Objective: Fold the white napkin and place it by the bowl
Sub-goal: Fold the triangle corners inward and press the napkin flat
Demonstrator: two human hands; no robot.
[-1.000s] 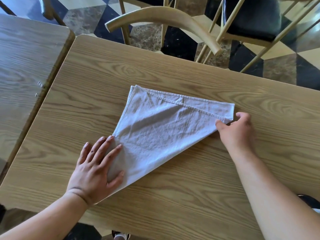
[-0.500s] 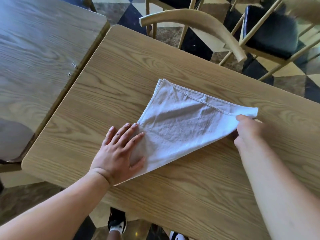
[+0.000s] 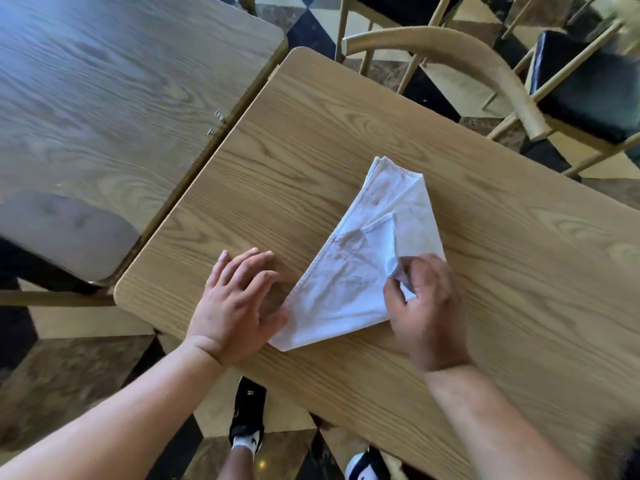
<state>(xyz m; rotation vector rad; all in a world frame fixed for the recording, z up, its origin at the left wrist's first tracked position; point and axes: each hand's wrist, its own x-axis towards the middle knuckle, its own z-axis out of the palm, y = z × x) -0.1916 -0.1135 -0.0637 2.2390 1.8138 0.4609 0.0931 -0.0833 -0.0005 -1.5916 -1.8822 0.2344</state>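
Observation:
The white napkin (image 3: 349, 275) lies on the light wooden table (image 3: 502, 258), folded into a narrow triangle with its right corner drawn over the middle. My right hand (image 3: 420, 299) pinches that folded-over corner just above the cloth. My left hand (image 3: 239, 299) rests flat on the table with fingers spread, its thumb touching the napkin's lower left edge. No bowl is in view.
A second wooden table (image 3: 104, 98) stands close on the left with a narrow gap between the two. Wooden chairs (image 3: 485, 64) with black seats stand beyond the far edge. My feet (image 3: 247, 417) show below the near edge on a checkered floor.
My right hand carried the napkin's right corner leftward over the cloth, narrowing the triangle. My left hand slid off the napkin onto the bare table. The view swung left.

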